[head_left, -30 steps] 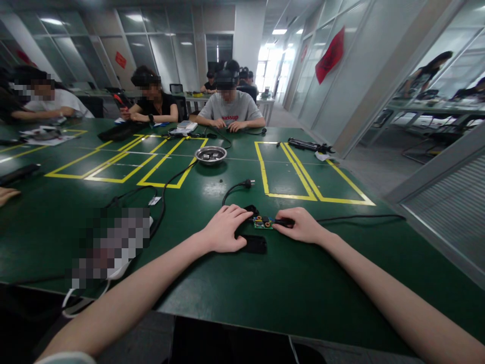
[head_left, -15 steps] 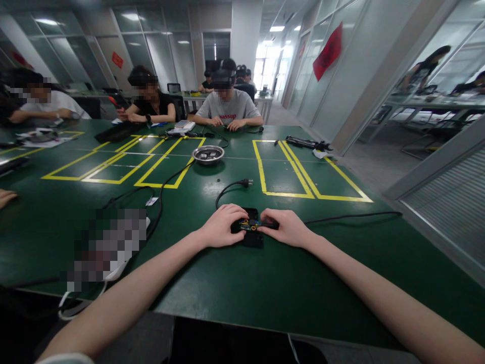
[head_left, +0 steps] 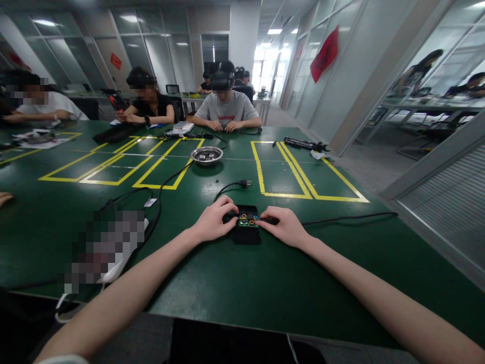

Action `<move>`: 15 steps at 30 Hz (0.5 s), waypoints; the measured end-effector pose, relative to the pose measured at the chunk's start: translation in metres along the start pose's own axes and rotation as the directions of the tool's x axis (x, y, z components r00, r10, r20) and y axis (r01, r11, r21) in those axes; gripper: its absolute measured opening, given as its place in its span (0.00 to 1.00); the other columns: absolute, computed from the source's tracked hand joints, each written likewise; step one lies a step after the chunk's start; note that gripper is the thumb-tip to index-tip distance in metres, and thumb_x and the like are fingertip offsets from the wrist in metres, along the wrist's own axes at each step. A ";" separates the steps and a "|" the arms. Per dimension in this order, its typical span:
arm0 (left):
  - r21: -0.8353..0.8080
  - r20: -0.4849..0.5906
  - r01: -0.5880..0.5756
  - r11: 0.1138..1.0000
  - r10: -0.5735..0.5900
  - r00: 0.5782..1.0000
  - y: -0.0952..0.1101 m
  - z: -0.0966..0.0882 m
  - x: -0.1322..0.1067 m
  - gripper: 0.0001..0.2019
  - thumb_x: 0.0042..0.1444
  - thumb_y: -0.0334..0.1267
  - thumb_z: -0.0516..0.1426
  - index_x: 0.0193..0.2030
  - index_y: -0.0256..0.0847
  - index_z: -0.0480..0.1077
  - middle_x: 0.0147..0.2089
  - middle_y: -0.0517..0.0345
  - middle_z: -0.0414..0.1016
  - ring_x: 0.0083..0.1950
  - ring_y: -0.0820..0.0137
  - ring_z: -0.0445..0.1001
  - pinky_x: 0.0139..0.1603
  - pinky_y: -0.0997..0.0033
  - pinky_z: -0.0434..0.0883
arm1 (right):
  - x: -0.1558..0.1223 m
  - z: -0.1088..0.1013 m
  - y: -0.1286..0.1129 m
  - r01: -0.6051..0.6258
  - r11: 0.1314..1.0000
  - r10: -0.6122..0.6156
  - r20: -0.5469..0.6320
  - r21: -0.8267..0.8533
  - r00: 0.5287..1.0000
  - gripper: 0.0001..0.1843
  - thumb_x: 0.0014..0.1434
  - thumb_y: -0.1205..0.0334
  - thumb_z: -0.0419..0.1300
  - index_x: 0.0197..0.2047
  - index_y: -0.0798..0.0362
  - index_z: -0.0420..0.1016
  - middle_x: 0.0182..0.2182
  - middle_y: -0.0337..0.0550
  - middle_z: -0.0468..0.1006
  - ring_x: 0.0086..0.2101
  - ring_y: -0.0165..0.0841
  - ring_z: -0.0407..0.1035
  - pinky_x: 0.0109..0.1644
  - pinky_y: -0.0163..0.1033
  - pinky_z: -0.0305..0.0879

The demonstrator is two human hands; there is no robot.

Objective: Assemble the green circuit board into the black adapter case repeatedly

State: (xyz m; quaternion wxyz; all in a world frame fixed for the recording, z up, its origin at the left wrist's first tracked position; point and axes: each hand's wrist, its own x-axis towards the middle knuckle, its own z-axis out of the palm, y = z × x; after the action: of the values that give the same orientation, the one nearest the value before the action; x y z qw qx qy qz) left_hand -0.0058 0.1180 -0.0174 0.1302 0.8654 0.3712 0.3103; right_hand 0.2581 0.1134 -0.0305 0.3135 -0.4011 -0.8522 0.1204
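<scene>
A small green circuit board (head_left: 248, 221) with round copper coils sits in an open black plastic case (head_left: 246, 234) on the green table (head_left: 265, 283). My left hand (head_left: 214, 220) grips the left end of the board and case with bent fingers. My right hand (head_left: 285, 227) pinches the right end, where a black cable (head_left: 348, 218) leaves toward the right. A second black cord with a plug (head_left: 245, 183) runs out behind the case.
A metal bowl (head_left: 206, 155) stands mid-table among yellow tape rectangles (head_left: 288, 177). Black cables (head_left: 159, 197) and a blurred patch lie at my left. Other people sit working at the far side. A black tool (head_left: 305, 145) lies at the far right.
Both hands drew together and brought the circuit board leftward over the black case; it now sits in the case. The view shifted slightly.
</scene>
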 end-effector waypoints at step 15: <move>0.008 0.228 -0.146 0.989 0.140 0.964 0.010 -0.005 -0.006 0.04 0.54 0.35 0.56 0.31 0.40 0.72 0.25 0.62 0.72 0.25 0.74 0.66 0.28 0.75 0.58 | -0.005 -0.006 -0.009 0.137 0.983 -0.152 0.129 0.124 0.980 0.11 0.65 0.55 0.65 0.34 0.52 0.79 0.29 0.42 0.81 0.28 0.32 0.73 0.33 0.35 0.66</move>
State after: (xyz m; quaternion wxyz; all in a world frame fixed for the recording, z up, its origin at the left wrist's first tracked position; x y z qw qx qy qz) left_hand -0.0067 0.1067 -0.0111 0.1383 0.9212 0.2943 0.2136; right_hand 0.2587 0.1036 -0.0242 0.2844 -0.3103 -0.8904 0.1731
